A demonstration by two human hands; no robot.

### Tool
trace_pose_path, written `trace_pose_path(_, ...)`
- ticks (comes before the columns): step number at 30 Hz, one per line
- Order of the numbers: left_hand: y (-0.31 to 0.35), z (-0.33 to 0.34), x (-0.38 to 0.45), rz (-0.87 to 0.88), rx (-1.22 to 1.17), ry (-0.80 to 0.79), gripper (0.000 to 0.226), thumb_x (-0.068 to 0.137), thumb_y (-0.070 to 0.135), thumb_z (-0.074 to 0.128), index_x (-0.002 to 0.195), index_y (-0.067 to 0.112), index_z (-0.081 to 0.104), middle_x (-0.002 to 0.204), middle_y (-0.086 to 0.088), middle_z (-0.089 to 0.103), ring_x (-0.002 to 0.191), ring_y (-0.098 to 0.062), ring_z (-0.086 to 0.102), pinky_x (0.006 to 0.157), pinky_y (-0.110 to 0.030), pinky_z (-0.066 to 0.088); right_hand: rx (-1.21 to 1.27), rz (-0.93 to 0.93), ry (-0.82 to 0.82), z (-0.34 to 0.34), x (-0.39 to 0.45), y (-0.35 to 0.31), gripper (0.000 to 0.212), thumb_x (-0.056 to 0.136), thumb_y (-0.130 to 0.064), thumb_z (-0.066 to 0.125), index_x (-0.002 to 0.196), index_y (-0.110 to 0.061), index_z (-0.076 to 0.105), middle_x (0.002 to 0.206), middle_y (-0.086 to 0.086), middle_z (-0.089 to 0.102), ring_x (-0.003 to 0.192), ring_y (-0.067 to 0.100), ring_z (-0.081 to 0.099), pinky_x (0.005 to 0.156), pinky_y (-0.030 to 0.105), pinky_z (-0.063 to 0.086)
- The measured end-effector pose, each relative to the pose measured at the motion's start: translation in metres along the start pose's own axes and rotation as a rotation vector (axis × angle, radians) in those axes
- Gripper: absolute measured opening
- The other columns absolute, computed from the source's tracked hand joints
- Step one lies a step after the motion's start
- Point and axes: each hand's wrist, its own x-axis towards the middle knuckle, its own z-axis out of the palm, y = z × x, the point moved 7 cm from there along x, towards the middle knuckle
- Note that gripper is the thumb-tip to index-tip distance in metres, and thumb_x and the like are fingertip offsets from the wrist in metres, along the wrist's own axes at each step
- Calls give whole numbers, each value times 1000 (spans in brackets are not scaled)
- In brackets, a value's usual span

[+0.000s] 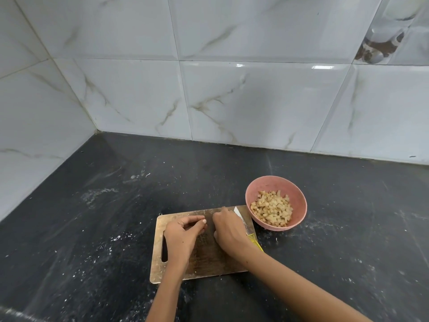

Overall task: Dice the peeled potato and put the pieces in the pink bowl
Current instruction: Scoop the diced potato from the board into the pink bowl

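The wooden cutting board (176, 270) lies on the dark counter. Both of my hands are on it. My left hand (183, 235) has its fingers curled, thumb tip against the fingertips, and I see nothing between them. My right hand (228, 230) shows its back, with fingers bent down onto the board; what lies under it is hidden. A knife (240, 216) with a yellow handle (255, 241) lies along the board's right edge, partly under my right wrist. Just right of the board, the pink bowl (298, 201) holds several diced potato pieces (272, 209). No whole potato is visible.
The black counter (104, 228) is dusted with white specks and smears. White marble-look wall tiles (232, 89) close it off at the back and on the left, forming a corner at the far left.
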Motion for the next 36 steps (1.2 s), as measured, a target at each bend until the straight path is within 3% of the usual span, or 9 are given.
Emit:
trace_pose_path(5,4,-1,-1,0,-14,-6,13,79,1,73,85,12,75,73,1,74,72,-14,72,68,-26,58,321,97,28,-13,3,15,5,79,-14,68,81,-8,67,78,5,65,69,15,61,65,26,54)
trace_pose_path(8,10,1,-1,-13,-68,-27,12,80,2,73,87,11,74,73,-1,74,73,-15,72,64,-19,57,542,109,19,-35,0,24,8,75,-21,71,71,-14,66,67,-2,62,61,7,58,54,20,49)
trace_pose_path(13,35,22,0,-23,-128,-77,12,80,3,73,88,11,74,75,-1,74,75,-14,72,66,-19,57,793,215,88,-89,-10,70,4,71,-14,68,68,-13,69,62,0,69,59,7,65,62,24,56)
trace_pose_path(16,57,48,2,-6,-173,-146,12,79,2,74,88,10,75,74,-3,74,73,-15,72,67,-21,58,731,300,116,-110,-15,106,7,77,-16,69,71,-19,68,69,-4,70,66,8,69,68,25,58)
trace_pose_path(20,83,95,2,-6,-163,-297,14,80,-1,71,93,5,73,76,-7,74,71,-17,73,63,-20,56,594,323,83,-118,-11,132,19,80,5,64,81,-12,72,91,4,70,86,17,66,81,30,56)
trace_pose_path(26,82,137,4,-110,-106,-397,16,86,-4,64,100,-2,70,91,-17,72,78,-20,73,69,-25,59,443,276,334,-133,-17,140,17,72,-2,75,71,-17,67,78,-3,66,76,11,62,71,17,48)
trace_pose_path(29,78,145,4,-164,-111,-431,16,90,-6,58,102,-2,69,102,-20,69,82,-23,72,68,-25,59,470,219,211,-126,-15,140,22,80,5,63,80,-15,73,82,-4,68,78,8,62,66,4,42)
trace_pose_path(31,76,149,3,-205,-135,-441,18,92,-5,55,105,-3,67,104,-21,68,81,-24,72,67,-26,59,503,167,142,-121,-15,135,18,82,0,67,91,-14,75,86,-6,70,77,1,62,66,1,43)
trace_pose_path(36,76,156,2,-242,-151,-451,22,97,0,48,113,-3,63,84,-18,69,69,-22,70,63,-24,59,454,209,152,-109,-14,134,11,78,-12,75,87,-17,76,86,-3,73,75,4,65,76,13,51)
